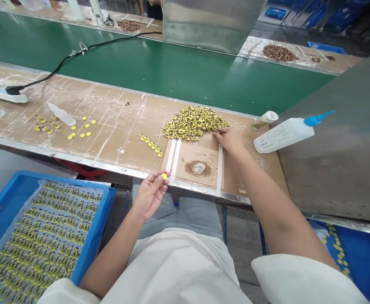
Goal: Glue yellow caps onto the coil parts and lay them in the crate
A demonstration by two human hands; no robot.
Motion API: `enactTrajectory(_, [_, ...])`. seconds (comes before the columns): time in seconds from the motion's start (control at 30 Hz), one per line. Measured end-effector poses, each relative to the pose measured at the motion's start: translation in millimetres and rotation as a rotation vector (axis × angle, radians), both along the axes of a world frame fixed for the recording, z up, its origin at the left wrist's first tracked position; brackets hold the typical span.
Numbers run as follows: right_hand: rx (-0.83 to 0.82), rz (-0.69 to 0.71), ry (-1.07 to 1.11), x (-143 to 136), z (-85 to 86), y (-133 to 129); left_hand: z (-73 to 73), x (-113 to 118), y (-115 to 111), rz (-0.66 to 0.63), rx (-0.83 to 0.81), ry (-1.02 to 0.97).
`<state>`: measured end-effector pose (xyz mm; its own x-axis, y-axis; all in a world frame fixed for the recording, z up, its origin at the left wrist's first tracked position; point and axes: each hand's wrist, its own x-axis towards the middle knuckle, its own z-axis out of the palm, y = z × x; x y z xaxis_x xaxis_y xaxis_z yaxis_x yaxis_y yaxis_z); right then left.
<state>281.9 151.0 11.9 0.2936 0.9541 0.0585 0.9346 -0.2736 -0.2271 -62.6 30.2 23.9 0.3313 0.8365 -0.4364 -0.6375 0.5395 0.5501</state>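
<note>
My left hand (151, 194) pinches a small round yellow disc (164, 176) between thumb and fingers, just off the table's front edge. My right hand (230, 139) reaches to the right edge of a heap of small yellow-and-dark pieces (193, 122). Its fingertips are drawn together there; whatever they hold is too small to make out. Between the hands lies a cardboard sheet (191, 154) with white tape strips. On it, a small clear dish (199, 169) sits in a brown wet-looking patch. A short slanting row of yellow pieces (151, 145) lies left of the heap.
A white squeeze bottle with blue tip (282, 135) leans right, beside a small tube (265, 120). Loose yellow discs (82, 135) and a translucent bottle (61, 114) lie left. A blue tray (107, 207) holds rows of yellow pieces. Behind runs a green belt (178, 71) crossed by a black cable.
</note>
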Motion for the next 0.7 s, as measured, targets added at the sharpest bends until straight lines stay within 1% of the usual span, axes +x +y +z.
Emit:
enactTrajectory(0.07, [0.007,-0.001,0.011,4.9,-0.3,-6.3,-0.9,-2.6,2.0,0.016,-0.017,0.006])
enactTrajectory(0.23, [0.026,0.003,0.158,11.5,4.8,-21.7,-1.6,-4.8,6.7,0.043,-0.029,0.009])
enactTrajectory(0.33, [0.056,-0.015,0.170,7.8,3.5,-21.6,-1.2,-4.6,7.8,0.033,-0.023,0.009])
enactTrajectory(0.47, [0.100,-0.010,0.189,1.8,-4.6,-17.1,-0.4,-5.2,6.6,0.023,-0.020,0.016])
enactTrajectory(0.6, [0.097,-0.067,0.303,1.7,-10.7,-16.7,-0.5,-6.9,5.5,0.037,-0.017,0.016])
enactTrajectory(0.7, [0.112,-0.055,0.399,2.1,-10.5,-18.7,-2.0,-6.7,6.0,0.054,-0.021,0.006])
